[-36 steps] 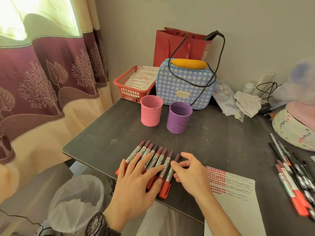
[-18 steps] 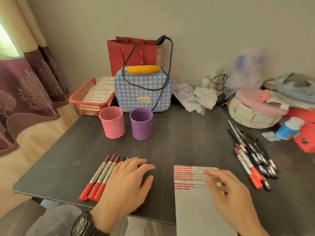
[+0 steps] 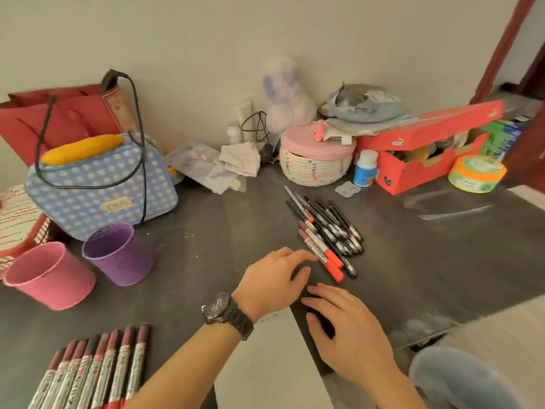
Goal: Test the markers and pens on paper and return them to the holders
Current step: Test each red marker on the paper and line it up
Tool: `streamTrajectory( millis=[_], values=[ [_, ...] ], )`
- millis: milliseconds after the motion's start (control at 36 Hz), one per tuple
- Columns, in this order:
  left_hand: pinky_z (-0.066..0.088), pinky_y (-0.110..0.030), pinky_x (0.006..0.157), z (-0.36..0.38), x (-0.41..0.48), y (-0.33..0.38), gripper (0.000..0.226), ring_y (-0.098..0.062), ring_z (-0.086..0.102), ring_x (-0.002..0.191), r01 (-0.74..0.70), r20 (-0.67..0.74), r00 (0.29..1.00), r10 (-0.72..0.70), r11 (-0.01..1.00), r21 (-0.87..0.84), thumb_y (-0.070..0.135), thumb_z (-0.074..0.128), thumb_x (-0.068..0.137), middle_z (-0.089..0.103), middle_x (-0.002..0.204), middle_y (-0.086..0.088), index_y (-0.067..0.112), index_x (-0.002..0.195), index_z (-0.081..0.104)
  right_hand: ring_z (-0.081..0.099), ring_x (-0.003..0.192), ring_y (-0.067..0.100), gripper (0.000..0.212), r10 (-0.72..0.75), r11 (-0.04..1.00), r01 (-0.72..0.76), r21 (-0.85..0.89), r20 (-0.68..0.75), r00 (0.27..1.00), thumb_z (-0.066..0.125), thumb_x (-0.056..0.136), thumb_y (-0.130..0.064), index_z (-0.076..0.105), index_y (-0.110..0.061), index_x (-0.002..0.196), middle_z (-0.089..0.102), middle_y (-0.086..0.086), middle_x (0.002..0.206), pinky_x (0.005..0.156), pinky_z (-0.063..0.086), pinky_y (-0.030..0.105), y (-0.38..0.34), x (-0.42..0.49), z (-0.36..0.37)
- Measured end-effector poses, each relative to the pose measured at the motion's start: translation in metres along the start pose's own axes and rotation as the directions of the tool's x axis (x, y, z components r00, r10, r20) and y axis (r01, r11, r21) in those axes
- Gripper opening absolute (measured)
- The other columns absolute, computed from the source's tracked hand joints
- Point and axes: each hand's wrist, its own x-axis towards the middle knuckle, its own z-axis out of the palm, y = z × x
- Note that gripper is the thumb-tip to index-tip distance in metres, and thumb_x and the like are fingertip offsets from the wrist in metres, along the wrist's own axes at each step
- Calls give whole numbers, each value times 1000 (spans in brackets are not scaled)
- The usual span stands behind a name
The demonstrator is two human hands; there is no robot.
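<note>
At the far-left corner of the surface (image 3: 206, 228) your two holders stood side by side, the pink holder (image 3: 50, 276) nearer the left edge and the purple holder (image 3: 118, 252) just to its right. I could not see anything inside either. Along the near edge, at the left corner, a row of red markers (image 3: 97, 370) lay packed barrel to barrel, caps pointing away from you. To the right of them the paper (image 3: 265, 364) lay at the near edge, around the middle, partly under your left forearm.

Your left hand (image 3: 271, 278) reached across the paper with its fingers stretched out and holding nothing. Its fingertips were at or just short of the nearest red marker (image 3: 323, 253), and I could not tell whether they touched it. Your right hand (image 3: 345, 329) hung spread and relaxed just off the paper's right side, also holding nothing. Beyond both hands, right of the middle, the mixed pile (image 3: 327, 228) of black pens and red markers lay fanned out and overlapping.

The step in hand looked to be picking the next marker from that pile. It would have gone best if you had taken the near red one only, pinching its barrel from both sides rather than pushing at its end, since it lay against its neighbours and a nudge could have rolled the black pens. Your right hand was well placed to press down on the paper's edge while you tested the tip.
</note>
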Motion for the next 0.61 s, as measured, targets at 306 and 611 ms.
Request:
streamTrajectory(
  millis=[306, 611],
  values=[
    [51, -40, 83, 13, 44, -3, 28, -22, 62, 100, 86, 47, 995, -87, 996, 31, 57, 25, 103, 49, 106, 8, 47, 118, 46, 53, 128, -4, 32, 32, 998, -33, 54, 7, 999, 51, 93, -42, 75, -37, 113, 66, -24, 127, 108, 36, 18, 4, 0, 1],
    [45, -32, 71, 3, 49, -11, 22, -20, 64, 91, 366, 31, 931, -364, 928, -72, 59, 55, 89, 65, 99, 8, 39, 98, 54, 53, 126, -6, 31, 10, 999, -7, 52, -47, 999, 52, 91, -42, 76, -37, 110, 66, -25, 125, 106, 35, 15, 5, 1, 2]
  ],
)
